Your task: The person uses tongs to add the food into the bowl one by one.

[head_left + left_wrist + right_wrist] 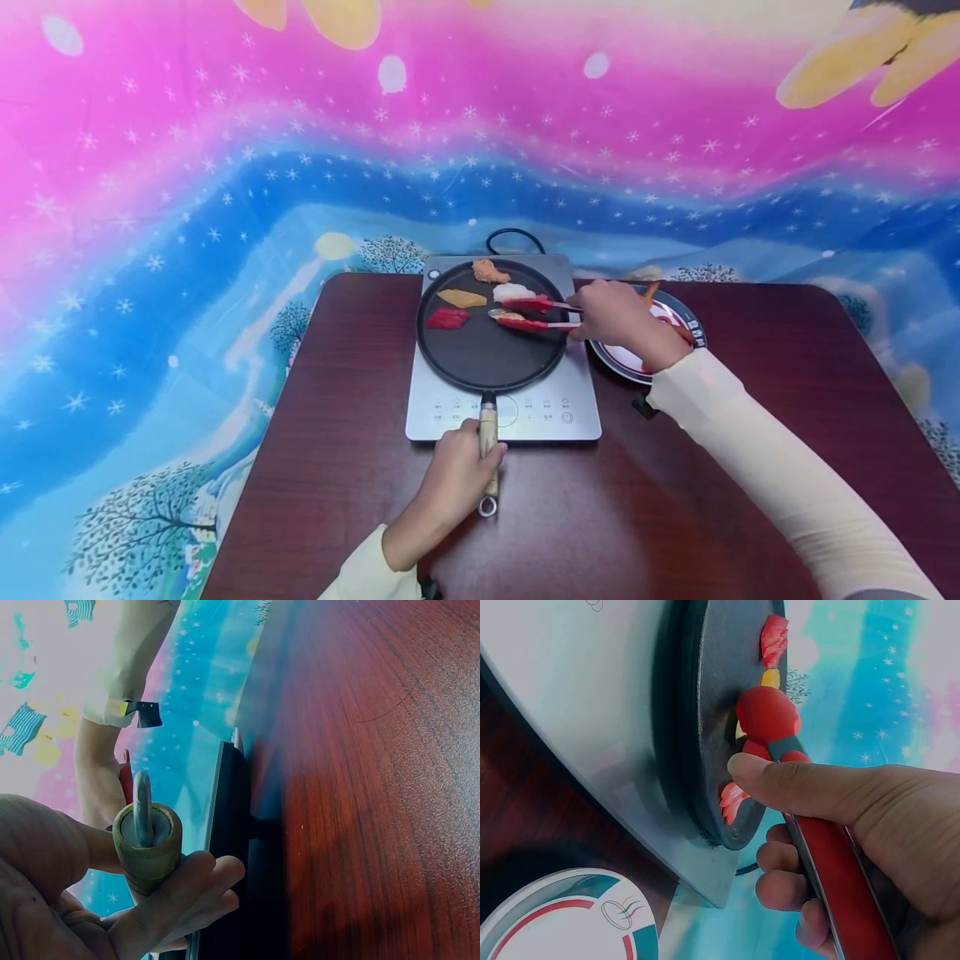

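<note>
My left hand [456, 467] grips the wooden handle [488, 429] of a round black flat pan [487, 362]; its metal hanging ring points at the camera in the left wrist view. My right hand [617, 317] holds red-tipped tongs [847, 892], thumb along one arm. The tong tips are spread over the pan's right side, beside a white piece [512, 292] and a small yellowish oval piece [507, 315]. Also in the pan lie a crispy orange-brown piece [491, 271], a flat tan piece [461, 297] and a red piece [447, 317].
Under the pan is a silver induction cooker [577, 423], its black cord [515, 231] looping behind. A patterned plate [699, 329] with food pieces stands to its right, partly hidden by my right arm. The dark red table [352, 375] meets a colourful printed cloth [225, 200].
</note>
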Demonstrator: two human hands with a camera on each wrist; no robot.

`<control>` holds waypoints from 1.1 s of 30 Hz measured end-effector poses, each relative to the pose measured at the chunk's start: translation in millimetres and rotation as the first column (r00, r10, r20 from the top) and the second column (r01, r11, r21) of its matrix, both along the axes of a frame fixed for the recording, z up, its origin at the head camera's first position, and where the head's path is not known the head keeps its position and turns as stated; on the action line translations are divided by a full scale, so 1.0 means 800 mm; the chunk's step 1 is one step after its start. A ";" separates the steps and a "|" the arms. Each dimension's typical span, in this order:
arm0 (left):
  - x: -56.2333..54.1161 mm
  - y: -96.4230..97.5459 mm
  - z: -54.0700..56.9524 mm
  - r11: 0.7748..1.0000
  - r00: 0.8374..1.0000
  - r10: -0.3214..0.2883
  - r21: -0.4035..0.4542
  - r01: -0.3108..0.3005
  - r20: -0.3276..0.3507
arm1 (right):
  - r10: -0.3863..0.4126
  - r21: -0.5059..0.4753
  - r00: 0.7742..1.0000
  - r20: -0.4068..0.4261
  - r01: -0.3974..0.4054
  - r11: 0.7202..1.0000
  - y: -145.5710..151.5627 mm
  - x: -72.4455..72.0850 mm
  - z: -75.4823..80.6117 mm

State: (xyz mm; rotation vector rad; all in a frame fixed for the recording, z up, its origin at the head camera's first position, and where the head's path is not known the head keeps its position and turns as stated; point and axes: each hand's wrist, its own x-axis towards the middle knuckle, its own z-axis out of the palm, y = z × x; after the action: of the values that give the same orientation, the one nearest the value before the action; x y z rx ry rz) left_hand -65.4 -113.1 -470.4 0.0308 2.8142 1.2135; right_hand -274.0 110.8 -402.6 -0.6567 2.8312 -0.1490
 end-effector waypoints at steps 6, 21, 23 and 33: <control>0.000 0.000 0.000 1.000 1.000 -0.007 -0.005 0.007 -0.009 | -0.002 -0.022 1.000 0.030 0.003 1.000 0.003 -0.001 -0.001; -0.001 0.000 -0.001 1.000 1.000 -0.002 -0.013 0.002 -0.012 | -0.002 -0.057 0.998 0.063 0.006 0.998 0.011 -0.001 -0.005; -0.001 0.000 -0.001 1.000 1.000 0.000 -0.017 0.000 -0.013 | 0.002 -0.054 0.998 0.060 0.001 0.999 0.011 -0.001 -0.005; -0.001 0.001 -0.002 1.000 1.000 0.004 -0.026 -0.004 -0.007 | 0.002 -0.050 0.999 0.053 0.001 0.999 0.014 0.004 -0.004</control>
State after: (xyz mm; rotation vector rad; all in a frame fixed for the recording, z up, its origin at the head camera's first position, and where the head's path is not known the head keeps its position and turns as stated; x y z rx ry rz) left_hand -66.2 -112.6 -472.0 0.0283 2.8369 1.1796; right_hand -270.7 122.1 -405.8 -0.6538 2.7850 -0.2346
